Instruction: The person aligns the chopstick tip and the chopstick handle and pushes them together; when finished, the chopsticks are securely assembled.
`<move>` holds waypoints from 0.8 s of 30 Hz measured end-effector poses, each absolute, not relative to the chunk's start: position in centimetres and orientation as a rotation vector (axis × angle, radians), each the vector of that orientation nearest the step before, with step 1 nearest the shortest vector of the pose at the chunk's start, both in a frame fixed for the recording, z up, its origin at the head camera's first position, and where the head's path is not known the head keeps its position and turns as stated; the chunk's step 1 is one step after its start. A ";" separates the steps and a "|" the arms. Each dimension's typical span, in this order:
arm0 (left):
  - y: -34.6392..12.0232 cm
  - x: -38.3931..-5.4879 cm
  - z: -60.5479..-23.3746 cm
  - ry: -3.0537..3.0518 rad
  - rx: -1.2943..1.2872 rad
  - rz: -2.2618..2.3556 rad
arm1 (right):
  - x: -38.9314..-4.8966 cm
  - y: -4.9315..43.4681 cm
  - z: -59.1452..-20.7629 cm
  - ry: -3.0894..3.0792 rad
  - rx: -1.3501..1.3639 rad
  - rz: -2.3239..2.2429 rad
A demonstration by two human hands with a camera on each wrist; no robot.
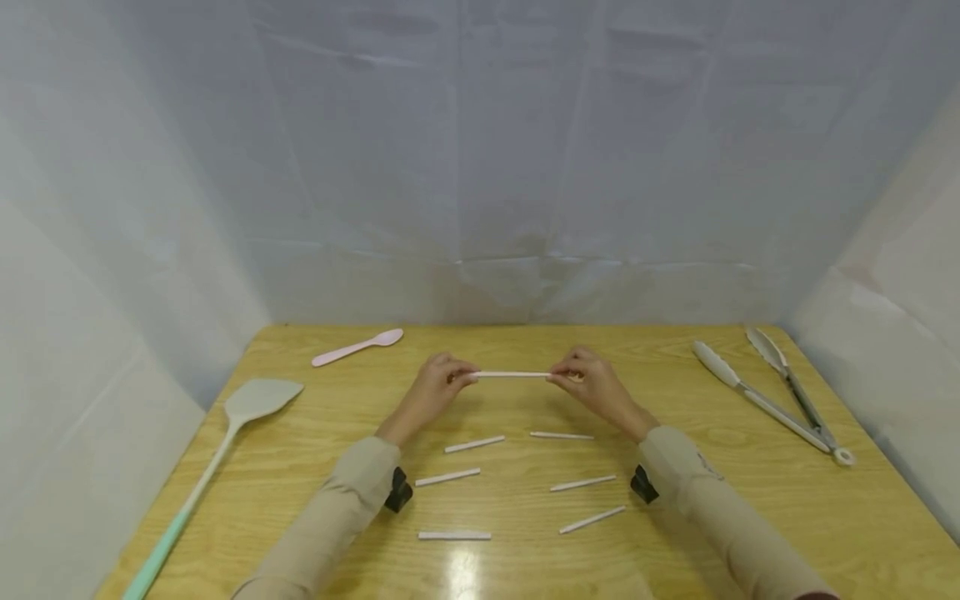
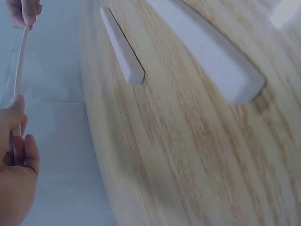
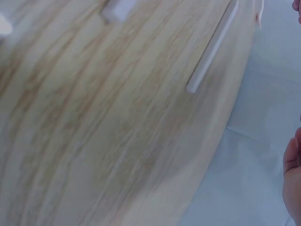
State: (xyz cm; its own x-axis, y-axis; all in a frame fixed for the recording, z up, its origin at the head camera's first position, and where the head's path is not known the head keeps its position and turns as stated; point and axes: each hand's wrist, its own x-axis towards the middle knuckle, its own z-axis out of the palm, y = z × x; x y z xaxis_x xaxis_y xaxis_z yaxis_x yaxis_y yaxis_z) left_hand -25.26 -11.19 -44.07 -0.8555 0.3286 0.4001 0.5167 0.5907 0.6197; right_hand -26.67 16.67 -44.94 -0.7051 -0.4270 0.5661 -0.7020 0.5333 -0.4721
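Note:
A thin white stick (image 1: 513, 374) is held level above the far part of the table, one end in each hand. My left hand (image 1: 441, 385) pinches its left end between thumb and fingers. At the right end, my right hand (image 1: 588, 383) does the same. The left wrist view shows the left hand (image 2: 16, 160) gripping the stick (image 2: 21, 66), slightly bowed there. Only part of the right hand (image 3: 294, 183) enters the right wrist view. Below the hands lie more white sticks, three on the left (image 1: 448, 477) and three on the right (image 1: 582, 483).
On the left of the wooden table (image 1: 517, 500) lies a spatula (image 1: 258, 400) with a green handle. A pink spoon (image 1: 358, 347) rests near the back left edge. Spread metal tongs (image 1: 780, 408) lie at the right. Pale sheeting (image 1: 510, 167) hangs behind and at both sides.

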 end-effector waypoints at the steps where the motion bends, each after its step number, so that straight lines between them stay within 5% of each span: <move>1: -11.2 -25.3 -44.1 -2.588 -0.696 -1.121 | -26.7 16.7 -45.0 -2.409 0.921 0.983; 24: -11.9 -27.1 -46.2 -2.820 -0.708 -1.159 | -28.0 17.3 -46.9 -2.747 0.805 1.043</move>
State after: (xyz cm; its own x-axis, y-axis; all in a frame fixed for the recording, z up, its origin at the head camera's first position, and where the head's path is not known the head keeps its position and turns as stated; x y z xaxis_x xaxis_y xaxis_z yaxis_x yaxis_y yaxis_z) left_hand -27.09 -11.94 -46.23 -0.8975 0.4036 0.1777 0.4119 0.6233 0.6647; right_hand -27.97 17.31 -46.85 -0.8563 -0.4429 0.2656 -0.5075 0.6269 -0.5911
